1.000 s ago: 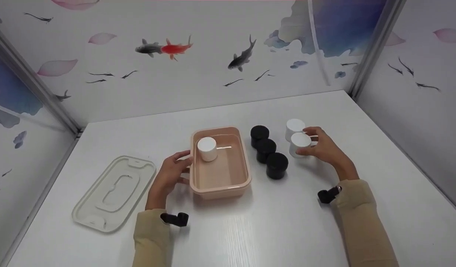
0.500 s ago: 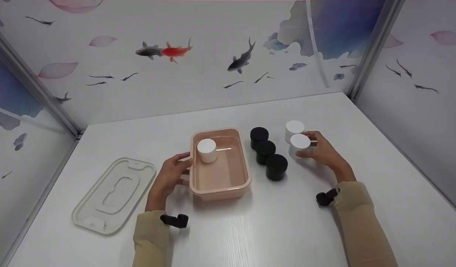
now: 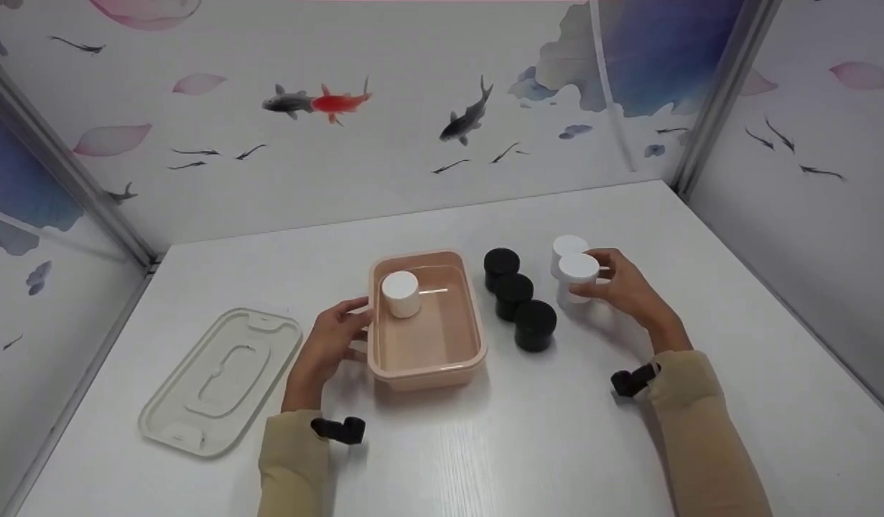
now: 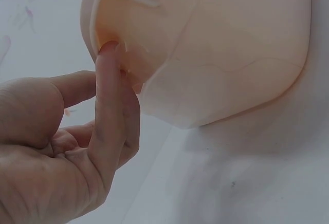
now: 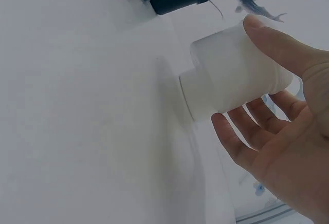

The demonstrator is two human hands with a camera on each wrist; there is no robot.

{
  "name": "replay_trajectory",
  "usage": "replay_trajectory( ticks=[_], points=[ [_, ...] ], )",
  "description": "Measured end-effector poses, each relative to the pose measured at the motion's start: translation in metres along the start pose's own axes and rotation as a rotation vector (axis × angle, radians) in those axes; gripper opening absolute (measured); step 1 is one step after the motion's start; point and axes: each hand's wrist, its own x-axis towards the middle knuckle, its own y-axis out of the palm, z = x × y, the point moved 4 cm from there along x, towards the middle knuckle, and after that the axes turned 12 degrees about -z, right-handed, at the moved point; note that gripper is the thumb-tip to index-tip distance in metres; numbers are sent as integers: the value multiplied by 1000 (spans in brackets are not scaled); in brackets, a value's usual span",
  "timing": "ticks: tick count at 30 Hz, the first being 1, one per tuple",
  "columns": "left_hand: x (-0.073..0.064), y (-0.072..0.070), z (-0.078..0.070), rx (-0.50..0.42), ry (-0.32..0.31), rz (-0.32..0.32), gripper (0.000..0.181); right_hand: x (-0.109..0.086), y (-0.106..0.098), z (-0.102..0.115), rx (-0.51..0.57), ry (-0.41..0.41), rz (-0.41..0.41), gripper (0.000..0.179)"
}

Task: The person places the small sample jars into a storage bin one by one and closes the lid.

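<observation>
Pale pink, smooth and plastic-looking, one rectangular box [image 3: 433, 378] with rounded corners and a thick lip stands on the white, faintly wood-grained counter [image 3: 442, 449]. There are three white jars and three black jars, all short cylinders with flat, round tops. One white jar [image 3: 401, 295] stands upright inside the box, toward its far left corner; the other two are to the right, beyond the black jars. Of that pair, the nearer white jar [image 3: 578, 270] is held by the right hand [image 3: 622, 285], thumb on one side and fingers spread along the other; whether its base touches the counter is hard to tell. The farther white jar [image 3: 568, 248] stands just behind it, partly covered.

The black jars [image 3: 513, 295], matte-looking, stand upright in a slanting row between the box and the white pair, close together. At the box's left side, the left hand [image 3: 332, 334] has its fingers half bent, tips tucked under the lip, the thumb beside it. One pale, greyish lid [image 3: 230, 384] lies flat to the left, a rounded rectangle with a raised border and inner outlines. Two tan sleeves [image 3: 704, 413] each carry one small black device [image 3: 341, 429] near the wrist.
</observation>
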Motion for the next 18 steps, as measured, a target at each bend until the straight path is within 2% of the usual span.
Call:
replay_trajectory(
  ticks=[6,13,18],
  points=[
    [1,0,0,-45,9,17,48,-3,-2,17,62,-3,-17,84],
    [-2,0,-3,-54,10,31,51,-8,5,46,135,5,-70,85],
    [-3,0,-3,-60,14,29,50,-14,11,62,148,-34,-76,82]
  ],
)
